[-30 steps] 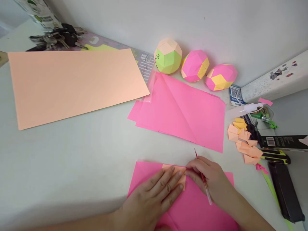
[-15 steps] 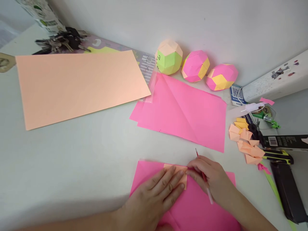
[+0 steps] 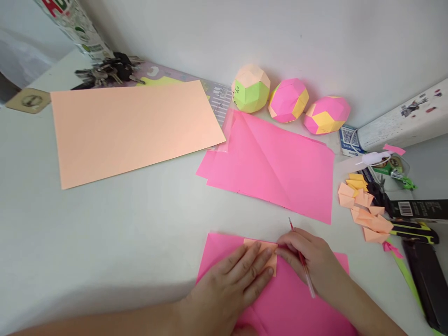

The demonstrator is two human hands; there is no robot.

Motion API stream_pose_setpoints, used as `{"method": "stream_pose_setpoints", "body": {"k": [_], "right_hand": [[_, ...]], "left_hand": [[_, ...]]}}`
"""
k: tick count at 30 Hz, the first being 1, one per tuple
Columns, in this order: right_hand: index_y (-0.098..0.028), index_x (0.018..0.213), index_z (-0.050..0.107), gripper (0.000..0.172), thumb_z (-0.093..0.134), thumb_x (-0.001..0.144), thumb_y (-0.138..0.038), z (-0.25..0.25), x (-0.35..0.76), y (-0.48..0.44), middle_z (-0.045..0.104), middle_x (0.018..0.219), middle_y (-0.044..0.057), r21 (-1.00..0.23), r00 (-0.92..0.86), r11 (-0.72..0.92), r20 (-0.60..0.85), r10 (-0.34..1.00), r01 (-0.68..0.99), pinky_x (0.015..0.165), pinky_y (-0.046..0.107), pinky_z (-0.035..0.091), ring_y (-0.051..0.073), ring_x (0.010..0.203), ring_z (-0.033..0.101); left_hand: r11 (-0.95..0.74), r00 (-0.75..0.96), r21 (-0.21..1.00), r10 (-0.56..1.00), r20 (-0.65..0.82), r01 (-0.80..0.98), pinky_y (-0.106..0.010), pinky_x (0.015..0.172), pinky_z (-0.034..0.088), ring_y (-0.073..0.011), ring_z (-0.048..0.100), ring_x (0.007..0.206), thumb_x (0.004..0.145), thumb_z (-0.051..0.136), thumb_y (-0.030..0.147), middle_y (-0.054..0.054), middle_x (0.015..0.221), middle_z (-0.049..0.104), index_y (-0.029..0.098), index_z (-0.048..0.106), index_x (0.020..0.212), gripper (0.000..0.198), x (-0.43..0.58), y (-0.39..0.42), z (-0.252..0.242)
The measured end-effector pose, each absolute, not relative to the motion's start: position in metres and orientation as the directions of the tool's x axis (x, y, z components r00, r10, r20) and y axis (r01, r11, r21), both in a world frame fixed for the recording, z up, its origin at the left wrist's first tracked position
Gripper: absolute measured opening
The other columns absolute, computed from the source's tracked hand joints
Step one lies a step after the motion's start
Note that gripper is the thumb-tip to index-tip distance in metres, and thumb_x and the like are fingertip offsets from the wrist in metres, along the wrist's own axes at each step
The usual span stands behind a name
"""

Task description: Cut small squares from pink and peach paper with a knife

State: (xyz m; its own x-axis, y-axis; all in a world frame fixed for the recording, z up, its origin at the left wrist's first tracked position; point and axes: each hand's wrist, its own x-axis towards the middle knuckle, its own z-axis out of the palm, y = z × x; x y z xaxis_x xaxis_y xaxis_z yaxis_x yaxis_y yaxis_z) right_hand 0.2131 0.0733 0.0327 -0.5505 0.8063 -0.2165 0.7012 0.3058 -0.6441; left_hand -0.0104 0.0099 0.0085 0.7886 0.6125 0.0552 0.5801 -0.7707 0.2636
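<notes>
A pink sheet of paper (image 3: 294, 303) lies at the near edge of the view, with a small peach paper square (image 3: 270, 265) on top along its far edge. My left hand (image 3: 231, 280) rests flat over the square, fingers stretched out, covering much of it. My right hand (image 3: 311, 256) has a red pen refill (image 3: 304, 265) tucked in it, the tip pointing away from me. Its thumb and forefinger pinch at the square's right corner, by the pink sheet's far edge.
Behind are more pink sheets (image 3: 276, 163), a large peach sheet (image 3: 136, 135) and three faceted paper balls (image 3: 289, 100). Keys (image 3: 108, 72) lie at back left. On the right sit folded paper pieces (image 3: 371, 219), a utility knife (image 3: 415, 231) and a black case (image 3: 425, 280).
The whole scene has shifted slightly right in the view as the camera moved. Both hands keep their places on the paper.
</notes>
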Motion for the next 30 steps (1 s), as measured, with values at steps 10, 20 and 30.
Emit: {"method": "stream_pose_setpoints", "body": {"k": [10,20,30], "right_hand": [[-0.020,0.081,0.056,0.014,0.049,0.093,-0.021,0.0337,0.2132,0.0739,0.052,0.068,-0.001,-0.651,-0.549,0.303,-0.212,0.808,0.696,0.058,0.025,0.040,0.013,0.060,0.049],[-0.020,0.083,0.058,0.013,0.049,0.092,-0.019,0.0346,0.2132,0.0776,0.055,0.072,0.000,-0.678,-0.557,0.291,-0.210,0.804,0.675,0.059,0.025,0.042,0.013,0.063,0.051],[-0.020,0.088,0.062,0.016,0.047,0.094,-0.018,0.0352,0.2156,0.0773,0.059,0.073,0.002,-0.672,-0.586,0.310,-0.229,0.777,0.673,0.060,0.027,0.046,0.014,0.063,0.055]], "left_hand": [[-0.785,0.816,0.304,0.576,0.042,0.539,-0.044,0.114,-0.002,-0.0351,0.025,0.138,0.089,0.034,0.057,-0.018,0.152,0.022,0.007,0.028,0.145,0.076,-0.0086,0.0132,0.0137],[-0.767,0.818,0.347,0.575,-0.003,0.540,-0.041,0.115,0.002,-0.0329,0.016,0.141,0.089,0.033,0.060,-0.016,0.154,0.013,0.007,0.012,0.149,0.083,-0.0114,0.0127,0.0100],[-0.777,0.819,0.313,0.573,-0.008,0.546,-0.040,0.116,-0.001,-0.0311,0.014,0.142,0.090,0.030,0.061,-0.015,0.155,0.012,0.007,0.014,0.149,0.081,-0.0123,0.0139,0.0133]]}}
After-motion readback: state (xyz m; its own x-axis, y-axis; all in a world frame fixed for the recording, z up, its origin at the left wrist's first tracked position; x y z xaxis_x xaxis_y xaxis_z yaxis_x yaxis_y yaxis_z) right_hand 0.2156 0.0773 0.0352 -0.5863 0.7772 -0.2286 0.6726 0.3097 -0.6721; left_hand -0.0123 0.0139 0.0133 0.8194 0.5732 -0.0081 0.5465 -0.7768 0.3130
